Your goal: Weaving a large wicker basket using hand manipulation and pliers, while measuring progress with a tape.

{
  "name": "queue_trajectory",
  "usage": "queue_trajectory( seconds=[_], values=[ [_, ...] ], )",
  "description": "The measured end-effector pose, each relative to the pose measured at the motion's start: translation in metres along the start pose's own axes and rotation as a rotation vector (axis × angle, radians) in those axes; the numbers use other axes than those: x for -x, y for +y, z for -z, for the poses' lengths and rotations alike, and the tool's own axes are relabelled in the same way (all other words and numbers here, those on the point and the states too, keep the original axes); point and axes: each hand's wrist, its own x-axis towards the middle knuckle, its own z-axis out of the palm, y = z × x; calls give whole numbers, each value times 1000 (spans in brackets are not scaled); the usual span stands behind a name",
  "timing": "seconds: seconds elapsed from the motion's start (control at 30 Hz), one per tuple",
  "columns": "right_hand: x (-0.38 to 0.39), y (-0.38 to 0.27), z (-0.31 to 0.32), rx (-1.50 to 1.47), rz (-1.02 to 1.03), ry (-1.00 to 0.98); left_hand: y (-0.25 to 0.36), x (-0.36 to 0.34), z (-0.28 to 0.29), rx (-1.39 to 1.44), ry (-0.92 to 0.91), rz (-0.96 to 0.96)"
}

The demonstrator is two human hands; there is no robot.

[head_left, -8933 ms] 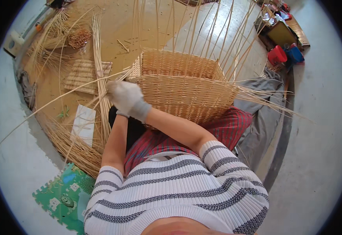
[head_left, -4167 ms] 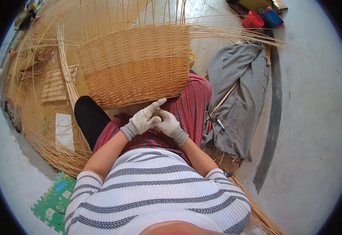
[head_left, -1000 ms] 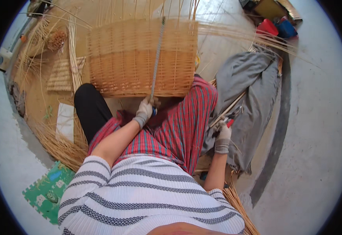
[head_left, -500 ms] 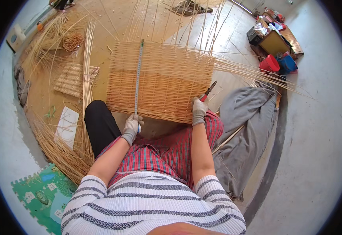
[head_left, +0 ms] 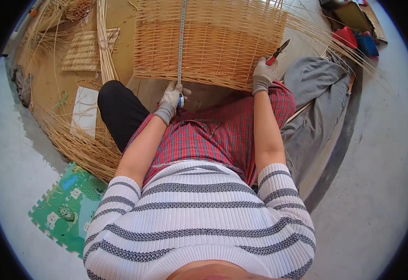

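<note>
A woven wicker panel (head_left: pixel 222 44) lies in front of my knees, with long loose strands running out from its right side. My gloved left hand (head_left: pixel 169 101) is closed round a small blue-and-white tape measure (head_left: pixel 181 100) just below the near edge. Its extended blade (head_left: pixel 181 44) runs straight up across the weave, and the far end of the blade is cut off by the picture's top. At the panel's near right corner, my gloved right hand (head_left: pixel 263 74) grips red-handled pruning shears (head_left: pixel 277 53), their dark tip pointing away to the upper right.
Bundles of long canes (head_left: pixel 78 144) lie at left, near a white board (head_left: pixel 85 109) and a smaller woven mat (head_left: pixel 92 49). A grey cloth (head_left: pixel 316 93) is heaped at right. Beyond it stand red (head_left: pixel 345 38) and blue (head_left: pixel 367 45) buckets. A green foam mat (head_left: pixel 68 210) is at lower left.
The whole view has shifted downward, so panel and hands sit higher and a little further right in the picture. Both hands keep their holds, and the blade still lies across the weave.
</note>
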Motion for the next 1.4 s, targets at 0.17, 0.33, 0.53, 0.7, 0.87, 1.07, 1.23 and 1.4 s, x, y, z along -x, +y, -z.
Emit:
queue_trajectory(
  seconds=[0.17, 0.33, 0.53, 0.7, 0.87, 1.07, 1.23, 1.4],
  values=[
    [0, 2, 1, -41, 46, 39, -1, -8, 4, 2, -63, 6],
    [16, -26, 8, -44, 72, -8, -23, -19, 20, -60, 10, -214],
    [15, -12, 18, -30, 66, 22, 27, 5, 52, 134, 51, -156],
    [12, -9, 14, -15, 41, -16, 27, 10, 90, 230, 42, -68],
    [2, 11, -2, 73, 141, 100, 11, -10, 96, 23, 55, -76],
    [8, -6, 11, 52, 59, -34, 26, -8, 88, -42, 159, 56],
    [-3, 21, 3, -12, 40, -40, 24, -15, 91, -34, 86, 99],
    [6, 3, 10, 131, 128, 58, 31, -11, 88, -24, 122, 97]
  ],
)
